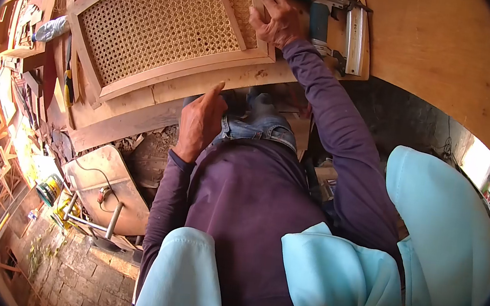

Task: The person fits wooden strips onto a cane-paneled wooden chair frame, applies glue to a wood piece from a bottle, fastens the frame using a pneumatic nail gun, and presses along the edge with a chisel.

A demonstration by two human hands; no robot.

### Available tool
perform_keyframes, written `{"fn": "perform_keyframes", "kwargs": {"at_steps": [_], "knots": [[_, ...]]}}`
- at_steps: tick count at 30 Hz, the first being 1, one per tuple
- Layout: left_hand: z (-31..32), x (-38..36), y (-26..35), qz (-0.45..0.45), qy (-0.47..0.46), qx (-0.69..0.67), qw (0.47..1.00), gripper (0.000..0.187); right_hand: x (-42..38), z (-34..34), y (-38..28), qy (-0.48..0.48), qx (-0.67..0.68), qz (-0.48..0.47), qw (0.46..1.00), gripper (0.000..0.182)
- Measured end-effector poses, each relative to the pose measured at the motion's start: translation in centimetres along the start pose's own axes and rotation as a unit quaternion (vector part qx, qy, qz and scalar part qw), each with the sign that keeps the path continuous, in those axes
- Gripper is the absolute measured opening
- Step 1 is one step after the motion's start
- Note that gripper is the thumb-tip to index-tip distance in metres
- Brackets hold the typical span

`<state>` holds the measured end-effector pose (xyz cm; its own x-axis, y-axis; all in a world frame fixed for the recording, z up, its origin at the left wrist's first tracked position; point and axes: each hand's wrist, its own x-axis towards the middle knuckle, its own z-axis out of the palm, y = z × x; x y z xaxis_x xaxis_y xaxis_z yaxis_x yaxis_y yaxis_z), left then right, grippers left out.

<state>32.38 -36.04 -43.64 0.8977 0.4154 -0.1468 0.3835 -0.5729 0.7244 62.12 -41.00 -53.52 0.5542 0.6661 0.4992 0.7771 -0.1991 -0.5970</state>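
Note:
A wooden frame (pixel 169 73) with woven cane panels (pixel 163 23) lies on the workbench (pixel 170 91). My right hand (pixel 277 20) rests on the frame's right end, fingers spread over its edge and the narrow cane strip. My left hand (pixel 200 118) is raised in front of the bench's near edge, apart from the frame, its index finger pointing out and the other fingers curled out of sight. Whether it holds anything cannot be made out. Just right of my right hand lies a teal and grey nail gun (pixel 319 22).
A large plywood sheet (pixel 450 49) extends to the right. Left of the frame are a plastic-wrapped item (pixel 52 29) and a yellow-black tool (pixel 68 87). An upturned stool or chair (pixel 111 189) stands lower left, near a yellow container (pixel 66 208). Wooden pieces crowd the far left.

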Motion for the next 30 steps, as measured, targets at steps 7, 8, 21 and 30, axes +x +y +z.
{"fn": "perform_keyframes", "kwargs": {"at_steps": [7, 8, 21, 30], "knots": [[-2.8, 0.5, -4.3, -0.004, 0.113, -0.008, 0.994, 0.042, 0.0, 0.0, 0.3, -0.019, -0.021, -0.01, 1.0, 0.074], [-3.1, 0.8, -4.9, -0.022, 0.135, -0.018, 0.99, 0.04, 0.2, 0.1, 0.4, -0.002, -0.018, -0.029, 0.999, 0.074], [-6.4, 2.7, -7.6, -0.128, 0.092, -0.135, 0.978, 0.022, 0.8, -1.0, -0.9, -0.083, -0.045, -0.039, 0.995, 0.079], [-6.5, 3.6, -8.6, -0.2, 0.101, -0.304, 0.926, 0.025, 1.3, 0.1, 0.7, -0.039, -0.009, -0.121, 0.992, 0.078]]}}
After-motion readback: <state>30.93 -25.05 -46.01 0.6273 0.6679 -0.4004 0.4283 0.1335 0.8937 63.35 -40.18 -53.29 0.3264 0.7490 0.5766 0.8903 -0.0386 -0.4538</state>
